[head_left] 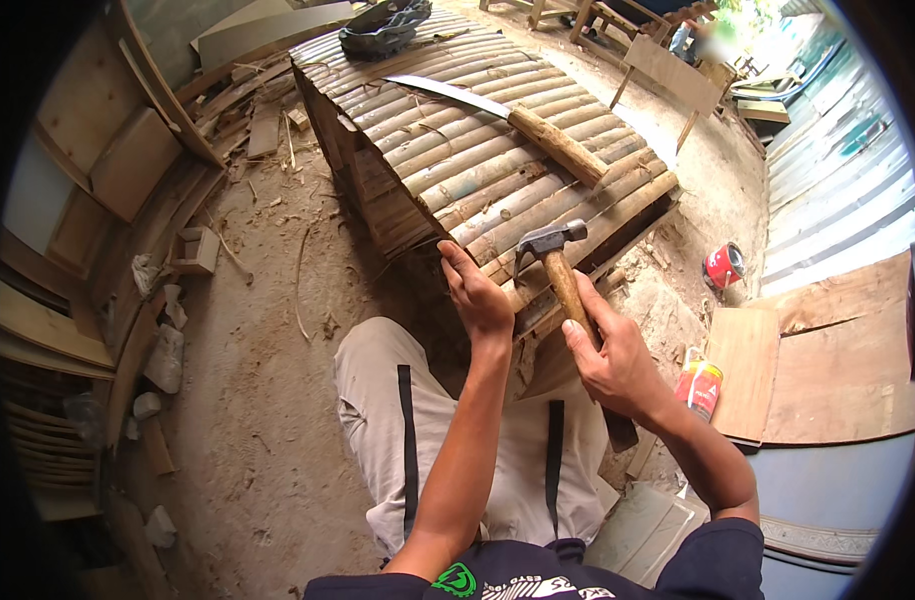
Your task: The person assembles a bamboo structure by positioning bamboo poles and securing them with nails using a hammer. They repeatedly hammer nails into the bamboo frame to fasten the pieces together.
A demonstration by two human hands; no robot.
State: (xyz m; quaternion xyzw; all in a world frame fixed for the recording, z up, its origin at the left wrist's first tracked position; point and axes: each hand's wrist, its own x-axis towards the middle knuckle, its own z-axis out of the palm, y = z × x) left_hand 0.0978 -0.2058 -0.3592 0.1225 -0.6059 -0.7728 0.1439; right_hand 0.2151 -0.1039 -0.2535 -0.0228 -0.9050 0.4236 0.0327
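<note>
My right hand (610, 352) is wrapped round the wooden handle of a claw hammer (554, 240). The metal head is up, over the near end of a bamboo-slat table (498, 200), its claw pointing left. Against the table's near left edge rests my left hand (478, 298), fingers stretched upward and close together; whether they press on a slat I cannot make out. Beyond the hammer, a machete (538, 130) with a thick wooden handle lies across the slats, blade toward the far left. A crumpled black bag (385, 28) sits at the table's far end.
On the dirt floor at right stand a red can (723, 266) and a red and yellow can (699, 386), near wooden boards (838, 360). Scrap wood and a small wooden box (194, 250) lie along the left. Corrugated metal sheeting (828, 190) lines the right; a person (684, 40) is far back.
</note>
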